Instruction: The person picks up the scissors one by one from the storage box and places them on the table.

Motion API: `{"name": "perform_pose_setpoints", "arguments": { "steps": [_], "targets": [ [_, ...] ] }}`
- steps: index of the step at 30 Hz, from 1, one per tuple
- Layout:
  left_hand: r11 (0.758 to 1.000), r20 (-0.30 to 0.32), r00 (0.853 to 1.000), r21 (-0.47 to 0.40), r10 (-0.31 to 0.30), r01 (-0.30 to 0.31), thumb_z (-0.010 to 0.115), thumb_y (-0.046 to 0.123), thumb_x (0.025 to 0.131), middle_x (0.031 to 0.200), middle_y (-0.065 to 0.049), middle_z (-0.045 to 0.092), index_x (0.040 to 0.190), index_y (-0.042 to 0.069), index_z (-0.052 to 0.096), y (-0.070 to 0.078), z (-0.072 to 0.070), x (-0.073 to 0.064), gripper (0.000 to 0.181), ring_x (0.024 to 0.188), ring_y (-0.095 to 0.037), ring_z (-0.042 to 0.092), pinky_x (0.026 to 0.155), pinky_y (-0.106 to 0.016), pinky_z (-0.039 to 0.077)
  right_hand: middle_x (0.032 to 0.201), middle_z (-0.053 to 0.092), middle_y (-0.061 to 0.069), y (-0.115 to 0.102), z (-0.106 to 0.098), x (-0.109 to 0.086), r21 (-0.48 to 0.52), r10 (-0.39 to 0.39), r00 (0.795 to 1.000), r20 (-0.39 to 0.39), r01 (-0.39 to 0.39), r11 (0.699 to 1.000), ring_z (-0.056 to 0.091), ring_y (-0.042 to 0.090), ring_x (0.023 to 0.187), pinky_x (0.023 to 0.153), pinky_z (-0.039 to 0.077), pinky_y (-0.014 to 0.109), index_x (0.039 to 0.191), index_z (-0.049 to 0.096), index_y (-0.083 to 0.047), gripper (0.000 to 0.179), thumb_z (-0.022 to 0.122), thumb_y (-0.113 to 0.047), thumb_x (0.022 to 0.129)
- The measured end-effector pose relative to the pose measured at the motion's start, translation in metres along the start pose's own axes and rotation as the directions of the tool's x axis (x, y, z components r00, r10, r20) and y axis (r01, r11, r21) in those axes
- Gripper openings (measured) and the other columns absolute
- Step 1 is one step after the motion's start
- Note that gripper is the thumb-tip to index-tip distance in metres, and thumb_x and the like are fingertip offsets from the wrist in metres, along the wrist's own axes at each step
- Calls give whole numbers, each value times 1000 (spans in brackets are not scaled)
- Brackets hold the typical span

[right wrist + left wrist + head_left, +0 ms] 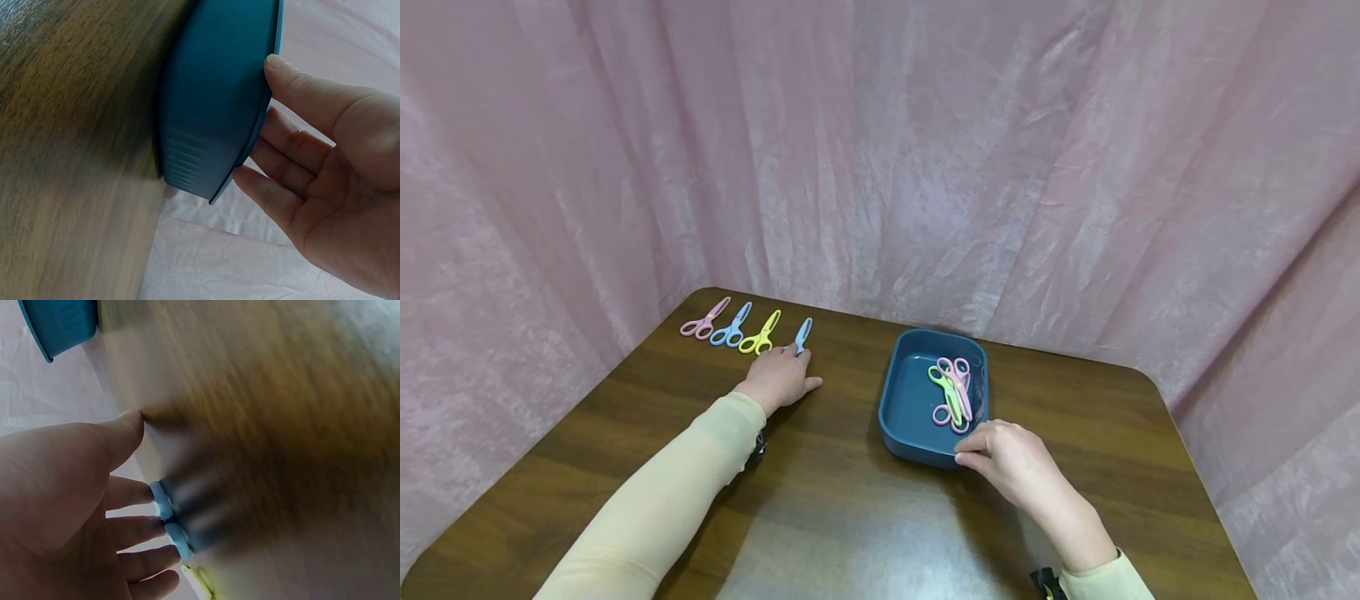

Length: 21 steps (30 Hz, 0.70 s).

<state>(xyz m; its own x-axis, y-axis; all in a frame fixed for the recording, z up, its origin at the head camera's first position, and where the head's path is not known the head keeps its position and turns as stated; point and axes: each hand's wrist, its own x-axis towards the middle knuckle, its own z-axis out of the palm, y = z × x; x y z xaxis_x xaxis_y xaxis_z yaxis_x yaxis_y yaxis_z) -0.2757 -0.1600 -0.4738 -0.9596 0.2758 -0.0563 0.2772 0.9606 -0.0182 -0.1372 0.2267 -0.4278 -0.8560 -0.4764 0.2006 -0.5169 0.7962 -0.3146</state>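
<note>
My left hand (778, 377) reaches over the far left of the table, its fingertips on the handle loops of the light blue scissors (803, 332). In the left wrist view those blue loops (162, 501) lie against the fingertips, with the thumb held apart. Yellow scissors (763, 335) lie right beside this hand. My right hand (1009, 458) pinches the near right corner of a dark blue tray (889, 400), thumb and fingers at its rim. Inside the tray, green scissors (946, 392) and pink scissors (961, 392) overlap, with more purple handle loops (942, 415) partly hidden beneath.
Further left, another pair of blue scissors (731, 327) and a pair of pink scissors (706, 320) continue the row. The brown wooden table (835, 492) ends at the back against a pink curtain (865, 167).
</note>
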Motion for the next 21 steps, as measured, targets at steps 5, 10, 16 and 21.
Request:
{"name": "perform_pose_setpoints", "arguments": {
  "steps": [5, 10, 16, 21],
  "targets": [
    [1000, -42, 999, 18, 14, -13, 63, 53, 111, 146, -26, 62, 149, -1, 60, -4, 9, 8, 66, 133, -49, 61, 110, -63, 49, 96, 81, -11, 3, 0, 1, 4, -12, 1000, -4, 12, 1000, 76, 18, 96, 83, 61, 41, 96, 89, -24, 7, 89, -18, 93],
    [999, -74, 997, 32, 30, -27, 63, 55, 111, 143, -25, 64, 146, 0, 62, -7, 14, 10, 65, 129, -48, 63, 107, -63, 51, 96, 81, -12, 4, 1, 1, -1, -16, 1000, -7, 16, 1000, 76, 18, 96, 83, 61, 40, 96, 89, -24, 7, 90, -18, 93],
    [1000, -39, 999, 9, 3, -2, 64, 50, 111, 145, -27, 63, 148, -2, 60, 0, -2, 1, 64, 132, -49, 61, 110, -63, 49, 97, 81, -11, 4, 1, 1, 6, -18, 1000, -7, 18, 1000, 76, 18, 96, 83, 61, 41, 96, 89, -23, 6, 90, -18, 93],
    [1000, -42, 999, 9, -6, 7, 63, 50, 112, 148, -27, 61, 150, -2, 59, -1, -3, 0, 65, 136, -49, 59, 112, -63, 47, 97, 81, -10, 4, 1, 2, 7, -13, 1000, -9, 13, 1000, 76, 18, 96, 83, 61, 42, 96, 89, -22, 7, 90, -16, 93]
  ]
}}
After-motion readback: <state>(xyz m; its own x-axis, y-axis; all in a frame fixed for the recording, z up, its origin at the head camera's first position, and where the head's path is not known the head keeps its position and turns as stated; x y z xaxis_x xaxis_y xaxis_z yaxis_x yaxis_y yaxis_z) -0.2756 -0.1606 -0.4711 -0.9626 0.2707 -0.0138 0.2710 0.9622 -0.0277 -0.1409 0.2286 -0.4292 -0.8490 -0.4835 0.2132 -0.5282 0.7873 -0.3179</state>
